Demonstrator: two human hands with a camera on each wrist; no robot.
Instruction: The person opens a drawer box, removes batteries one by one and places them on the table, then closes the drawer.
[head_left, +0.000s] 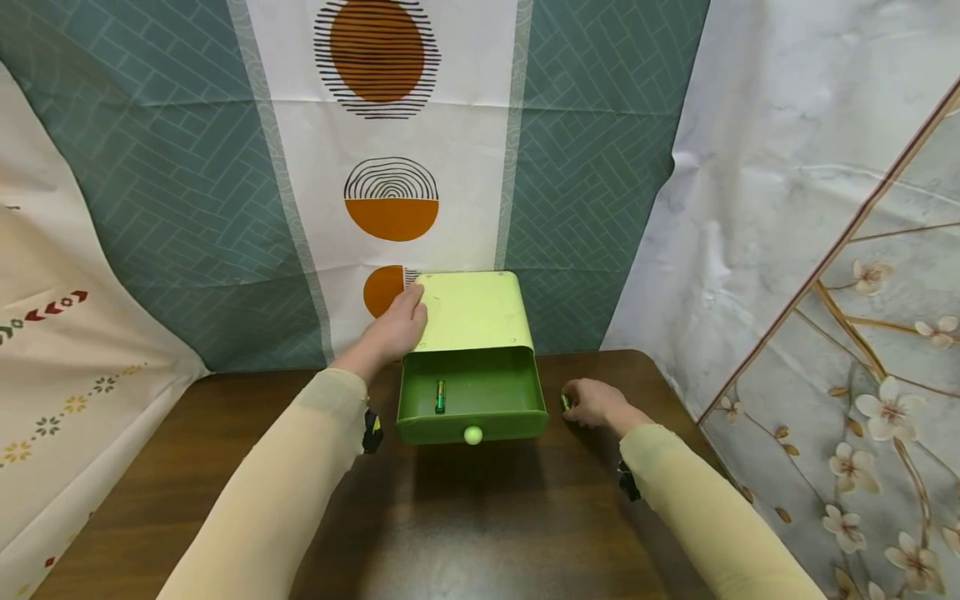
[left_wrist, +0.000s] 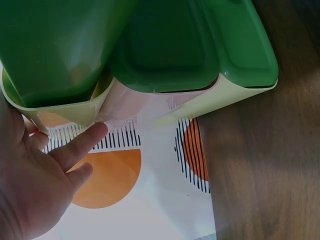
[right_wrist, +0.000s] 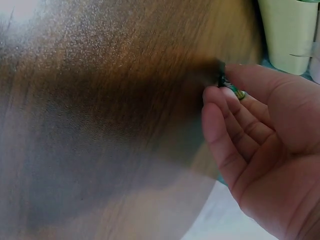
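Note:
A pale green drawer box [head_left: 472, 308] stands at the table's far side with its dark green drawer [head_left: 495, 380] pulled out toward me. One small green battery [head_left: 440, 397] lies inside the drawer, left of its middle. My left hand [head_left: 401, 323] holds the box at its upper left edge; in the left wrist view two of its fingers [left_wrist: 82, 145] reach along the box's side. To the right of the drawer, low over the table, my right hand [head_left: 595, 403] pinches another green battery [right_wrist: 234, 89] between thumb and fingertips. The fingers cover part of that battery.
The brown wooden table [head_left: 480, 517] runs under everything, with a rounded far right corner. Behind it hangs a patterned cloth [head_left: 585, 208]; a floral sheet [head_left: 840, 400] borders the right side and another patterned cloth [head_left: 67, 367] the left. A round knob [head_left: 472, 435] sticks out from the drawer front.

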